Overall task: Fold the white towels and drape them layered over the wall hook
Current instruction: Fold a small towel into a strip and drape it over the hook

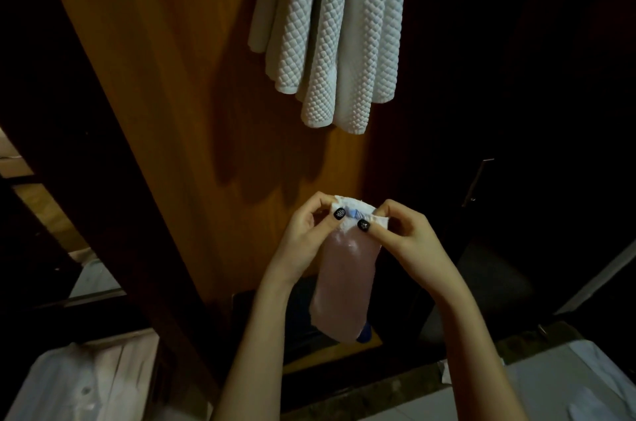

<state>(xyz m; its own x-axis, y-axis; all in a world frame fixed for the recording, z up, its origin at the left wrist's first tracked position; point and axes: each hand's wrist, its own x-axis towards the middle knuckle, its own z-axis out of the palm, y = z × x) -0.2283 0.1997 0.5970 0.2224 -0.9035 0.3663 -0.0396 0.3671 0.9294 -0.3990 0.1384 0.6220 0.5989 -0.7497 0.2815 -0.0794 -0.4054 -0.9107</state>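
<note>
White quilted towels point(340, 31) hang in layers against a wooden panel point(179, 111) at the top of the view; the hook is hidden above the frame. Below them I hold up a small pale pink cloth point(344, 286) with a white top edge and a blue tag. My left hand point(309, 231) pinches its upper left corner. My right hand point(402, 234) pinches the upper right corner. The cloth hangs straight down between my forearms, apart from the towels.
A dark cabinet with a metal handle point(478, 183) stands to the right. White fabric point(82, 382) lies at the lower left, and more white fabric point(568, 386) covers a surface at the lower right. Dark shelving point(51, 179) fills the left side.
</note>
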